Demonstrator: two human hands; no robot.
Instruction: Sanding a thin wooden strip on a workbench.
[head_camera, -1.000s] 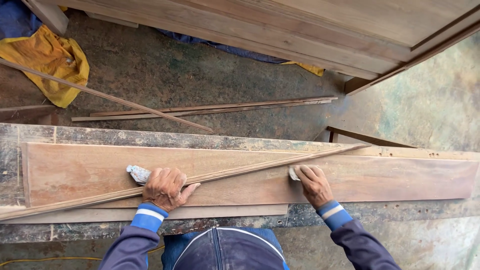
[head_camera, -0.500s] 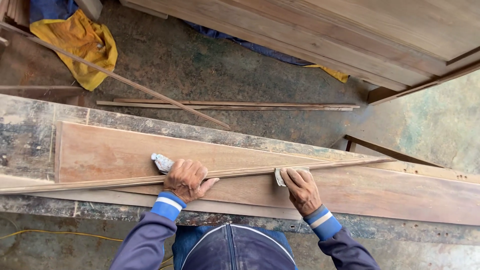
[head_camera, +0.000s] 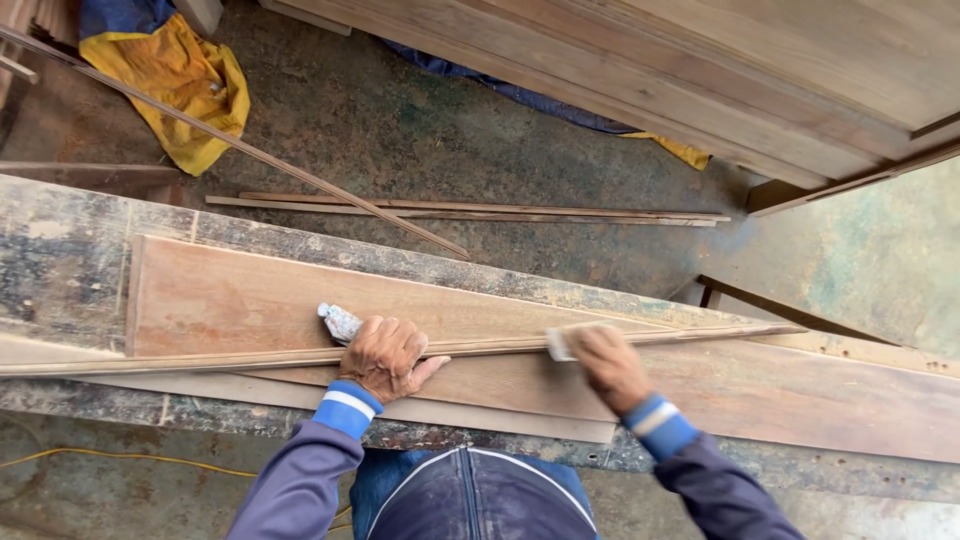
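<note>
A long thin wooden strip (head_camera: 500, 344) lies slantwise across a wide reddish plank (head_camera: 230, 300) on a worn workbench (head_camera: 60, 250). My left hand (head_camera: 385, 358) presses the strip down and grips a crumpled pale rag or paper (head_camera: 340, 322) that sticks out past the knuckles. My right hand (head_camera: 610, 368), blurred by motion, holds a small pale pad (head_camera: 560, 343) against the strip, to the right of the left hand. Blue cuffs with a white stripe show at both wrists.
Thin wood slats (head_camera: 470, 211) lie on the stained floor beyond the bench. A yellow cloth (head_camera: 170, 80) is bunched at the far left. Large wooden panels (head_camera: 700, 60) lean at the top right. A yellow cord (head_camera: 120, 458) runs below the bench.
The view has swung, so bench and plank now sit further right. My right hand has slid along the strip with the pad and is now blurred; my left hand keeps its hold.
</note>
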